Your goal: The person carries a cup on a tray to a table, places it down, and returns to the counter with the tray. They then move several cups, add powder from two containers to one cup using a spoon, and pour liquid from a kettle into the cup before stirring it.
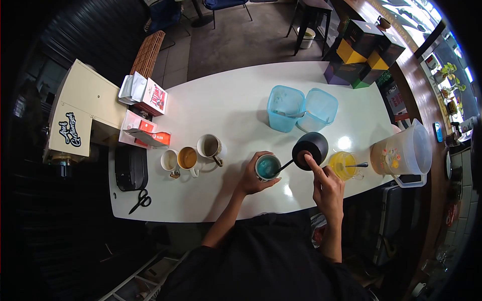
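Observation:
My left hand (255, 178) is wrapped round a small cup (267, 166) with blue-green liquid inside. Over the cup's right rim reaches the thin spout of a black kettle (311, 149). My right hand (328, 188) is closed at the kettle's near side, its index finger extended onto the lid; the handle is hidden. Just right of the kettle stands a glass cup of yellow liquid (343, 165) with a spoon in it. To the left are three mugs: a small pale one (169, 160), one with orange-brown liquid (188, 158) and a larger one (210, 146).
Two light-blue containers (285, 108) stand behind the kettle. A large plastic pitcher (401, 153) is at the right end. At the left lie black scissors (140, 200) near a black case (130, 168), below boxes (150, 96). Stacked dark boxes (361, 42) occupy the far right corner.

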`<state>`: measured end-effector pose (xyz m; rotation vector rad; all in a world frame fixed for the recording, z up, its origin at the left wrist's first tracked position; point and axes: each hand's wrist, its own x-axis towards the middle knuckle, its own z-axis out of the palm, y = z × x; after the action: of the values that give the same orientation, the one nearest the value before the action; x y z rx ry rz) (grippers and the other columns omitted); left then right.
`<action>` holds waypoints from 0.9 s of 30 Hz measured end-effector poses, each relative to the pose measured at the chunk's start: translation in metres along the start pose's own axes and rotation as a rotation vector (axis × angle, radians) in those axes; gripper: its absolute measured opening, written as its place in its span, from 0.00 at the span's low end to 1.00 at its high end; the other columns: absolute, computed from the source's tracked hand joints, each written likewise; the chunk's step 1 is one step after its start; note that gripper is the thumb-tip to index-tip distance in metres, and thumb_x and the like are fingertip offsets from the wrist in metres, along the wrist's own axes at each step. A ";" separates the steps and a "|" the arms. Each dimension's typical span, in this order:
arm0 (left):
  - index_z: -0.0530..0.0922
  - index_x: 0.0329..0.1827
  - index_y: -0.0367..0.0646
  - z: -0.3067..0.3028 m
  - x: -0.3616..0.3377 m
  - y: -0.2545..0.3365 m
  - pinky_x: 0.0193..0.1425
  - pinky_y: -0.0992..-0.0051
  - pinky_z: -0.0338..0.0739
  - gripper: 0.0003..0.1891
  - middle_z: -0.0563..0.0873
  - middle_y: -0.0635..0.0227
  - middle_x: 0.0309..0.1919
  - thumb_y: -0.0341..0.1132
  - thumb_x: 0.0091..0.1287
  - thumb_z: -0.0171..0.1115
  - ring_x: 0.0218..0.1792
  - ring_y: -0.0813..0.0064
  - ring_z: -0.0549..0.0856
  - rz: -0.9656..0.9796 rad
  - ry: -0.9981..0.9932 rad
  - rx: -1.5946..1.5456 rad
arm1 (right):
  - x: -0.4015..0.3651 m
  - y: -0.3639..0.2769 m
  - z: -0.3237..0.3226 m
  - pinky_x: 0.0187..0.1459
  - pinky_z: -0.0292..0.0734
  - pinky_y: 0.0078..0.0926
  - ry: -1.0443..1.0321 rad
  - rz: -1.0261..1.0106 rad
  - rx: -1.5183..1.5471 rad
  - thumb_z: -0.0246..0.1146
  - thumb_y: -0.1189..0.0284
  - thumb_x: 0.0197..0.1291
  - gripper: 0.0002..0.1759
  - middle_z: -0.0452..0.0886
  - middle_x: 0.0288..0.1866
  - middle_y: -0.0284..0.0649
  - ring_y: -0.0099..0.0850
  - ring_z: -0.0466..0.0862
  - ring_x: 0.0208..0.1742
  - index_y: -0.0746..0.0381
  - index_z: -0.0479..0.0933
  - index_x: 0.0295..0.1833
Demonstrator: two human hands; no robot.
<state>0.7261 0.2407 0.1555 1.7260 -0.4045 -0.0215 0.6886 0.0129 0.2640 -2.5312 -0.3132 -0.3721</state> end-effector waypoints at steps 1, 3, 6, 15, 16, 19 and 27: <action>0.70 0.60 0.39 0.000 0.000 0.000 0.58 0.71 0.77 0.36 0.81 0.63 0.49 0.31 0.48 0.80 0.52 0.71 0.82 0.002 -0.001 0.000 | 0.001 -0.001 0.002 0.27 0.73 0.35 -0.009 0.001 0.029 0.61 0.87 0.52 0.40 0.72 0.25 0.39 0.35 0.76 0.22 0.39 0.74 0.69; 0.69 0.61 0.39 0.000 0.000 0.000 0.58 0.71 0.77 0.37 0.81 0.63 0.49 0.31 0.48 0.80 0.52 0.72 0.82 0.004 0.002 0.005 | 0.002 -0.003 0.007 0.27 0.73 0.35 -0.016 0.002 0.056 0.61 0.87 0.52 0.40 0.72 0.25 0.39 0.35 0.76 0.22 0.39 0.74 0.69; 0.69 0.61 0.39 0.000 0.000 0.003 0.59 0.71 0.76 0.37 0.81 0.63 0.50 0.31 0.48 0.80 0.52 0.72 0.82 -0.028 0.000 0.005 | 0.005 -0.007 0.018 0.27 0.74 0.35 0.006 0.023 0.108 0.61 0.87 0.51 0.42 0.76 0.27 0.40 0.35 0.77 0.24 0.39 0.73 0.70; 0.72 0.59 0.39 0.000 0.000 0.005 0.59 0.69 0.76 0.35 0.81 0.62 0.51 0.32 0.46 0.80 0.53 0.70 0.82 -0.052 0.025 -0.039 | 0.010 -0.005 0.014 0.28 0.75 0.35 0.089 0.016 0.038 0.60 0.88 0.50 0.43 0.78 0.29 0.40 0.35 0.78 0.26 0.41 0.72 0.71; 0.72 0.59 0.39 0.000 0.000 0.005 0.59 0.69 0.76 0.35 0.81 0.62 0.51 0.32 0.46 0.80 0.53 0.70 0.82 -0.051 0.025 -0.040 | 0.010 -0.005 0.011 0.28 0.74 0.35 0.089 0.017 0.028 0.60 0.88 0.50 0.43 0.77 0.29 0.40 0.36 0.78 0.26 0.41 0.72 0.71; 0.69 0.61 0.39 -0.001 0.000 0.004 0.59 0.71 0.76 0.36 0.80 0.63 0.50 0.32 0.49 0.80 0.52 0.72 0.81 -0.045 -0.008 -0.014 | 0.005 -0.002 0.003 0.28 0.74 0.35 0.068 0.025 -0.030 0.60 0.87 0.50 0.42 0.76 0.28 0.40 0.36 0.78 0.25 0.40 0.72 0.70; 0.70 0.60 0.39 0.000 0.000 0.001 0.59 0.71 0.76 0.36 0.81 0.63 0.49 0.32 0.49 0.80 0.52 0.72 0.82 -0.024 0.002 -0.035 | 0.003 -0.007 0.002 0.27 0.73 0.35 -0.026 0.026 0.026 0.60 0.86 0.53 0.41 0.73 0.26 0.39 0.36 0.77 0.24 0.38 0.72 0.70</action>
<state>0.7254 0.2408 0.1563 1.6958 -0.3794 -0.0441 0.6900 0.0201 0.2674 -2.5144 -0.2934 -0.3233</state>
